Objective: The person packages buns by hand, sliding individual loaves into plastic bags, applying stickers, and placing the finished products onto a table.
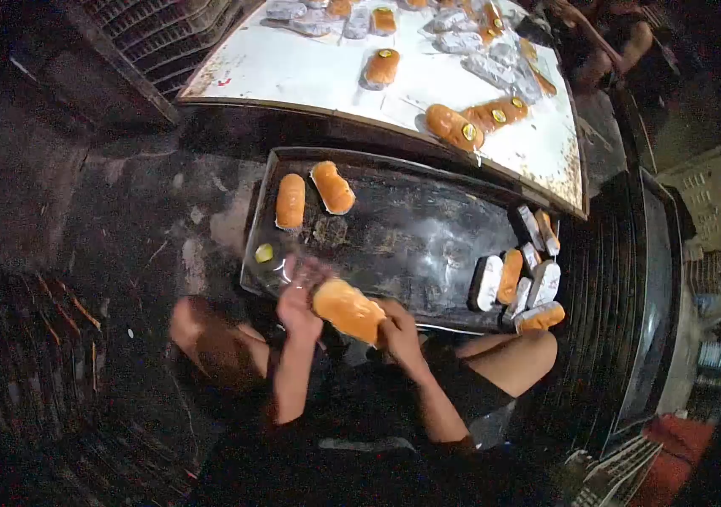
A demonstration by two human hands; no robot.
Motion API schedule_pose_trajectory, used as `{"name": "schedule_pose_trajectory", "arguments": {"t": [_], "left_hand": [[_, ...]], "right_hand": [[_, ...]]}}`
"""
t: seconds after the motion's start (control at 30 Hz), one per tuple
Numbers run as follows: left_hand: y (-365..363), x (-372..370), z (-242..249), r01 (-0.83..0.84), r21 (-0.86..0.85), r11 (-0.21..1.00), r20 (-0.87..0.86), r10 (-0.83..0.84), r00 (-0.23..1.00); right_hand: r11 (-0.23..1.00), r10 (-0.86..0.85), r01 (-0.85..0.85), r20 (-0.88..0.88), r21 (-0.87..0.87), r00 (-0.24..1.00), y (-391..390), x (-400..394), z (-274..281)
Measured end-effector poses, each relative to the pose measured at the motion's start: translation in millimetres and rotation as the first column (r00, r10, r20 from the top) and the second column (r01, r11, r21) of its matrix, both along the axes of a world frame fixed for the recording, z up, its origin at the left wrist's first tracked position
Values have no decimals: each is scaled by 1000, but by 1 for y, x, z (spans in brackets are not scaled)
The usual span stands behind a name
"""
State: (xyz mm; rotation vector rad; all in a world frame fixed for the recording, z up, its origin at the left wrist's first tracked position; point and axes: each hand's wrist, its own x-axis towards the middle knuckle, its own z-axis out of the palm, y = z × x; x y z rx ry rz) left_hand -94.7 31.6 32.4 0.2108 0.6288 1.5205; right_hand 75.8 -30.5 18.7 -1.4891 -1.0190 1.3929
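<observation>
While the left hand (297, 306) pinches clear wrap and the right hand (398, 331) has its fingers clamped on the bread roll (348, 310), at the tray's (402, 232) six o'clock edge, slide gently, not squeezing.

At lower centre, a left hand (297, 306) and right hand (398, 331) gripped one bread roll (348, 310) above a dark tray (402, 228); wrapped rolls (516, 283) lay at right.
</observation>
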Motion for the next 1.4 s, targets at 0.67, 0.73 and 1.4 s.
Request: {"name": "schedule_pose_trajectory", "arguments": {"t": [0.67, 0.73, 1.4], "left_hand": [[-74, 55, 32, 603, -274, 749, 20, -623, 782], [-73, 53, 21, 555, -374, 743, -10, -602, 798], [-87, 159, 80, 869, -141, 475, -218, -871, 440]], "right_hand": [[813, -266, 53, 289, 580, 919, 136, 2, 121], [705, -240, 43, 181, 708, 954, 152, -5, 140], [-304, -488, 952, 862, -19, -138, -392, 221, -315]]}}
